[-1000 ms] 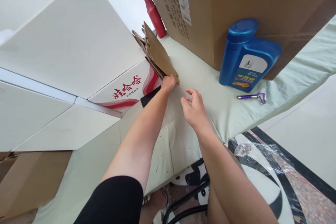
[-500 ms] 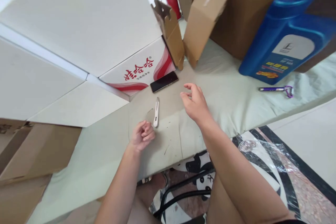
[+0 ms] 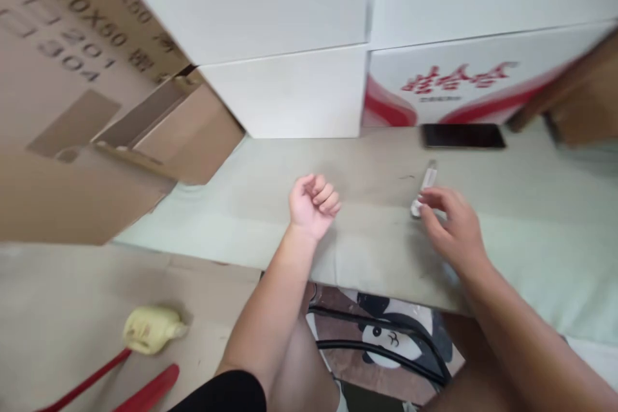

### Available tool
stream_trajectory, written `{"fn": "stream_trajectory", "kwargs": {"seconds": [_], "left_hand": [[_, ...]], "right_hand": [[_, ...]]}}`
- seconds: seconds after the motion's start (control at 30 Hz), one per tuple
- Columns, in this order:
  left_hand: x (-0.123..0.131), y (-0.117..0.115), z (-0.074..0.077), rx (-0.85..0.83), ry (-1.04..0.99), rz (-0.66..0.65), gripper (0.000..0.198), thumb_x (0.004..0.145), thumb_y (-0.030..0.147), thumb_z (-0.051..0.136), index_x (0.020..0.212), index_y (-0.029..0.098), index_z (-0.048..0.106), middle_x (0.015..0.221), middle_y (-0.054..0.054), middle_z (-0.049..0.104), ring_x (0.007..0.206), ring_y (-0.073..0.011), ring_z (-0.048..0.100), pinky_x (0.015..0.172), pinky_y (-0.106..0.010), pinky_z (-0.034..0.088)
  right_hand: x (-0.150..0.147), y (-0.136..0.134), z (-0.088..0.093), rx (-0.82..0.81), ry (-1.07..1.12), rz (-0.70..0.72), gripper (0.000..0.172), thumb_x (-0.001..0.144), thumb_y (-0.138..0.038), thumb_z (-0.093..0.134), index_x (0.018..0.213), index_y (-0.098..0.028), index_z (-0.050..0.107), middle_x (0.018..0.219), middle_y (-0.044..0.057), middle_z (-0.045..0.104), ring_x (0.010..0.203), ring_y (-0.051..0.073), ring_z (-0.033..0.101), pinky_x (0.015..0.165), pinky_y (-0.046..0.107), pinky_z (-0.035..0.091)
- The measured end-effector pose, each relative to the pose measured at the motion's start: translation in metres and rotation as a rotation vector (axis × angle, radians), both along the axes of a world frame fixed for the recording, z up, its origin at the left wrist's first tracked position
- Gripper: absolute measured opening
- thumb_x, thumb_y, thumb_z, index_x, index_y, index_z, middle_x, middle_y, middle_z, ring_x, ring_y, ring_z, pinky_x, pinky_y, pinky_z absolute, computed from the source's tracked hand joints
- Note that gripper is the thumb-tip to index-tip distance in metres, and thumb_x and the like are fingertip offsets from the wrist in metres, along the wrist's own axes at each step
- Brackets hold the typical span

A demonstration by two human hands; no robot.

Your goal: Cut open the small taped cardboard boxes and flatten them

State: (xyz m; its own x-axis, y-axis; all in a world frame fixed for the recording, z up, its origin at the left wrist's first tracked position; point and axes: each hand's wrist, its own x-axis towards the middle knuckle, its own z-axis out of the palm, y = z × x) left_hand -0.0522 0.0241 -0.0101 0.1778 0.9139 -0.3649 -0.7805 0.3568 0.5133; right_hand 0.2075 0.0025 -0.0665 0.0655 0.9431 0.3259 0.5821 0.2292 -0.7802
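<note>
White cutter on the surface, my right hand at its near end, fingers narrow, whether gripping I can't tell from here, phone beyond, left hand well apart, fingers curled.

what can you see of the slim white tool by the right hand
The slim white tool looks like a plastic utility knife, with a narrower, greyer far end. It lies on the pale green cover, slanting away toward the black phone but short of it. The right hand partly covers its near half; contact is unclear.
</note>
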Motion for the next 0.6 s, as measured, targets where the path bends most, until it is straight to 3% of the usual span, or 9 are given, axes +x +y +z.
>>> {"fn": "stream_trajectory", "kwargs": {"seconds": [0.13,0.27,0.4,0.5,0.6], "left_hand": [[-0.038,-0.017,0.016,-0.051,-0.240,0.238,0.045,0.089,0.034,0.047,0.057,0.021,0.019,0.048,0.007,0.013,0.036,-0.0073,0.020,0.041,-0.023,0.016],[-0.076,-0.037,0.028,-0.079,-0.470,0.311,0.038,0.084,0.030,0.046,0.059,0.021,0.019,0.050,0.007,0.012,0.037,-0.0073,0.019,0.041,-0.021,0.015],[-0.113,-0.050,0.031,-0.071,-0.577,0.457,0.035,0.085,0.029,0.044,0.060,0.021,0.021,0.051,0.008,0.014,0.036,-0.0065,0.022,0.041,-0.020,0.015],[-0.131,-0.052,0.028,-0.088,-0.641,0.583,0.034,0.086,0.029,0.043,0.060,0.021,0.022,0.052,0.008,0.013,0.036,-0.0063,0.022,0.040,-0.019,0.016],[-0.140,-0.051,0.026,-0.117,-0.681,0.670,0.032,0.087,0.030,0.043,0.061,0.021,0.026,0.053,0.007,0.021,0.039,-0.0067,0.030,0.042,-0.019,0.025]], "right_hand": [[-0.030,-0.012,-0.013,0.182,-0.245,0.197,0.013,0.091,-0.033,0.057,0.100,-0.030,0.065,0.099,0.007,0.073,0.092,0.028,0.071,0.081,0.047,0.057],[-0.072,-0.013,-0.010,0.283,-0.315,0.289,0.012,0.093,-0.026,0.056,0.101,-0.029,0.065,0.098,0.005,0.073,0.089,0.026,0.073,0.076,0.041,0.058],[-0.150,0.002,0.025,0.308,-0.292,0.441,0.014,0.093,-0.023,0.057,0.103,-0.026,0.066,0.102,0.007,0.073,0.095,0.025,0.072,0.081,0.040,0.058],[-0.232,0.020,0.058,0.323,-0.233,0.615,0.022,0.093,-0.016,0.053,0.109,-0.026,0.065,0.104,0.008,0.071,0.093,0.023,0.070,0.079,0.039,0.058],[-0.322,0.033,0.086,0.426,-0.221,0.817,0.031,0.089,-0.013,0.049,0.115,-0.024,0.061,0.113,0.010,0.070,0.101,0.023,0.069,0.080,0.039,0.060]]}}
